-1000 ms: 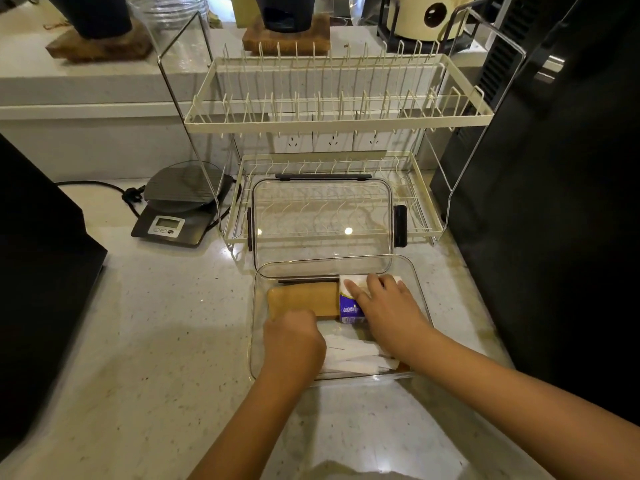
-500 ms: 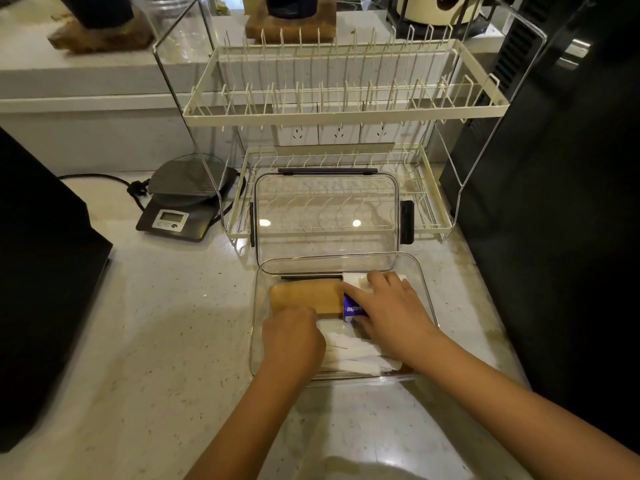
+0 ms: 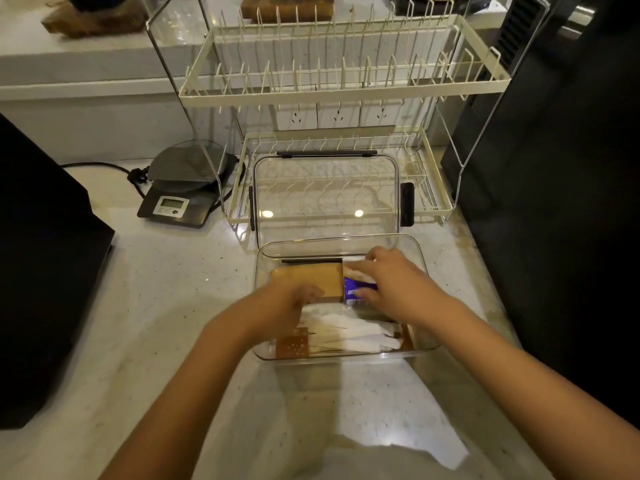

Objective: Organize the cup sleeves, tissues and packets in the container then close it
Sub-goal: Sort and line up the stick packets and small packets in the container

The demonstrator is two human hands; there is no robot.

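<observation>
Tidying things inside the clear box.

Low in the middle, white packets [image 3: 349, 332] lie in the container [image 3: 420, 351]. The left hand [image 3: 287, 303] is blurred, so its grip cannot be told. The tissues [image 3: 356, 289] are pinched by the right hand [image 3: 394, 285], likely to be fitted snugly beside the brown cup sleeves [image 3: 311, 278]. Farther up, the lid [image 3: 325, 199] is leaned on the rack [image 3: 339, 95], so closing is not yet done.

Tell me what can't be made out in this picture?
- Head view: the left hand is motion-blurred, so its grip is unclear.
- The tissue pack is half covered by the right hand; its print is unreadable.
- The scale display is too small to read.
- Ledge items are cut off by the top edge.
</observation>
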